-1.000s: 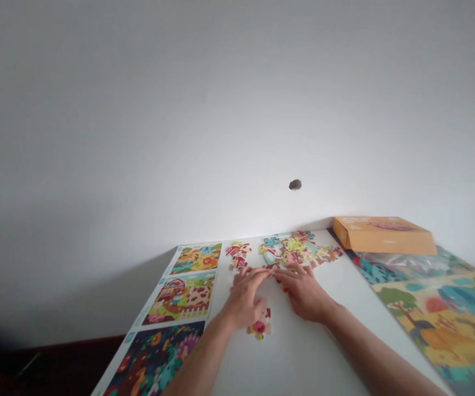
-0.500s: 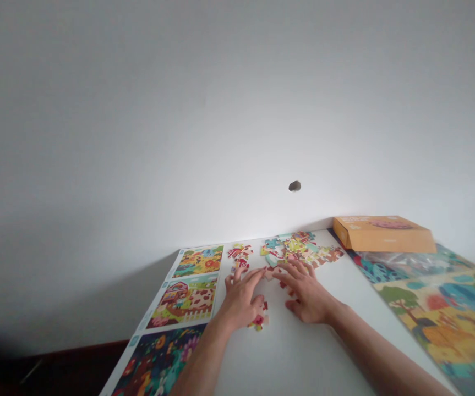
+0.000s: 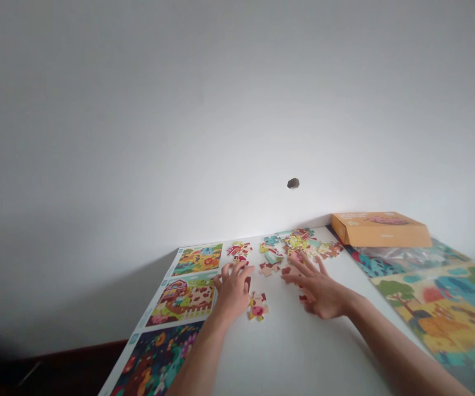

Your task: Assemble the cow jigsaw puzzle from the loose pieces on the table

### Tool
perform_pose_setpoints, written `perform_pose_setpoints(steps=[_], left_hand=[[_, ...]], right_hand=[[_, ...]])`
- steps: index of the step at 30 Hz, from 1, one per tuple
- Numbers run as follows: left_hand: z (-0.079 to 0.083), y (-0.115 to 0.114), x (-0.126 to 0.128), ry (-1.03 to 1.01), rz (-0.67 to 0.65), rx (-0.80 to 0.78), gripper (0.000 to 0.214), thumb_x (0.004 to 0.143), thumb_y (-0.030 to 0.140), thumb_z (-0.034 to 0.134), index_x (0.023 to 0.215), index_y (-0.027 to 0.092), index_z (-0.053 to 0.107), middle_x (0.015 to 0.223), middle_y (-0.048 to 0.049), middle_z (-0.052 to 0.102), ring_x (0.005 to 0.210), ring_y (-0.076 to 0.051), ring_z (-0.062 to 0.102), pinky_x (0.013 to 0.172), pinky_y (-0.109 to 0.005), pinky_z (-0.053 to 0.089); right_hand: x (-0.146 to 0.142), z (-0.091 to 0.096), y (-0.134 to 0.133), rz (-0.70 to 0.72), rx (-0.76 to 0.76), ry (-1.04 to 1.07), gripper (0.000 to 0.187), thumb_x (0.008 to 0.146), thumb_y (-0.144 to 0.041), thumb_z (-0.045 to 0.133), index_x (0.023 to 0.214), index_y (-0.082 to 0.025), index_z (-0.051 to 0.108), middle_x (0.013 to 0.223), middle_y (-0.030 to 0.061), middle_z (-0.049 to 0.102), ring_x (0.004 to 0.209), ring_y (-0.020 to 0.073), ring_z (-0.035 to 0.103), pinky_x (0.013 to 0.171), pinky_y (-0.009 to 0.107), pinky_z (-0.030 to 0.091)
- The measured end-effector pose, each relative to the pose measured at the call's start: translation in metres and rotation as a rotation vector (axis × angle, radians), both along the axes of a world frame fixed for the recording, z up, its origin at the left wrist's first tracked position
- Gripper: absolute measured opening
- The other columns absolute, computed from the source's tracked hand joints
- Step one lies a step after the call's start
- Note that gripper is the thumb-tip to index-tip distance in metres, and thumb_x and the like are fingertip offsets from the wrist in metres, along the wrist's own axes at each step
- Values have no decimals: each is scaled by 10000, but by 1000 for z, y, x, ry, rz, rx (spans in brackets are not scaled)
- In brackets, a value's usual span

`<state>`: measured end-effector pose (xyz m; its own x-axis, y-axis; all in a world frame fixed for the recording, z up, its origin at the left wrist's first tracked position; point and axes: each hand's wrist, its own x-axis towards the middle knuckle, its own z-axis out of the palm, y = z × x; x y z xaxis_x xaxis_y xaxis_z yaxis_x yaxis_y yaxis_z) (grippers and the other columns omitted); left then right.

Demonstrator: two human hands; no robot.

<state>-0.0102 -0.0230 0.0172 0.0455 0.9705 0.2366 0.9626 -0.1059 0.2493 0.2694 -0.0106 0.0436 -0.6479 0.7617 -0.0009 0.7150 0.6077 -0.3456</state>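
Two hands rest palm-down on smooth white table (image 3: 287, 341); left hand (image 3: 232, 289) fingers splayed, beside knobbed cardboard piece cluster (image 3: 257, 307); right hand (image 3: 322, 287) fingers spread — among loose interlocking pieces (image 3: 303, 246).

The worktop (image 3: 287, 341) is shown plain white, the box (image 3: 381, 230) flat orange, and the puzzle pieces (image 3: 299, 245) are patched red, yellow, teal and green.

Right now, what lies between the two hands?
In the head view, loose puzzle pieces lie on the white table between the left hand and right hand.
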Motion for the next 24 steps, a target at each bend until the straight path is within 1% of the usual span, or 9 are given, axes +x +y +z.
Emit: perform_pose_setpoints(steps=[4, 7, 9, 11, 14, 16, 18, 21, 24], left_hand=[[-5, 6, -3, -42, 88, 27, 455, 855, 145, 512, 1244, 348, 636, 1438, -11, 535, 1309, -353, 363, 1001, -570, 326], [-3, 9, -4, -68, 128, 46, 361, 888, 207, 539, 1207, 324, 661, 1399, -24, 570, 1288, -348, 380, 1003, -542, 341], [1, 8, -1, -75, 138, 63, 317, 903, 244, 539, 1177, 314, 681, 1379, -27, 586, 1273, -348, 390, 999, -537, 346], [4, 5, 3, -67, 92, 76, 313, 913, 271, 529, 1175, 332, 689, 1391, -17, 581, 1285, -354, 377, 1012, -554, 326], [9, 1, 10, -31, -107, 64, 373, 886, 290, 568, 1227, 412, 654, 1466, 37, 521, 1357, -366, 300, 1074, -608, 222], [10, -1, 13, -36, -175, 22, 444, 853, 282, 603, 1274, 418, 622, 1456, 31, 539, 1368, -374, 281, 1090, -639, 161], [11, -2, 14, -56, -198, -11, 457, 831, 261, 613, 1270, 385, 630, 1414, 10, 584, 1359, -369, 293, 1094, -647, 135], [13, -2, 13, -83, -218, -16, 389, 800, 230, 626, 1168, 342, 688, 1347, 2, 636, 1323, -344, 343, 1103, -613, 147], [13, -2, 13, -98, -233, 16, 469, 781, 196, 627, 1221, 357, 658, 1281, 8, 663, 1277, -317, 383, 1113, -563, 172]], right_hand=[[4, -4, 1, -126, -54, -3, 801, 764, -305, 621, 1508, -380, 333, 1646, 35, 40, 1478, 413, -89, 1079, 754, -69], [-6, -7, 4, -108, -68, 11, 647, 900, -447, 526, 1511, -382, 321, 1647, 41, 54, 1492, 379, -52, 1096, 728, -83], [-13, -10, 8, -91, -72, 25, 601, 952, -504, 444, 1519, -367, 303, 1647, 46, 65, 1500, 358, -27, 1104, 721, -75], [-19, -13, 13, -100, -65, 38, 590, 968, -515, 415, 1522, -344, 301, 1646, 49, 97, 1506, 345, 2, 1116, 720, -37], [-25, -18, 19, -124, -27, 57, 537, 975, -475, 426, 1488, -334, 363, 1635, 40, 176, 1509, 325, 61, 1127, 718, 22], [-28, -19, 21, -156, 11, 70, 489, 972, -416, 445, 1455, -346, 408, 1622, 25, 230, 1508, 318, 85, 1123, 726, 32], [-30, -17, 19, -169, 41, 85, 486, 956, -340, 466, 1440, -363, 425, 1609, 10, 269, 1505, 316, 105, 1126, 724, 32], [-31, -12, 15, -109, 55, 104, 549, 925, -270, 485, 1459, -371, 407, 1594, 16, 309, 1498, 329, 134, 1124, 726, 29], [-30, -12, 13, -90, 68, 108, 471, 943, -287, 465, 1406, -371, 488, 1572, 18, 354, 1491, 353, 147, 1094, 762, 1]])
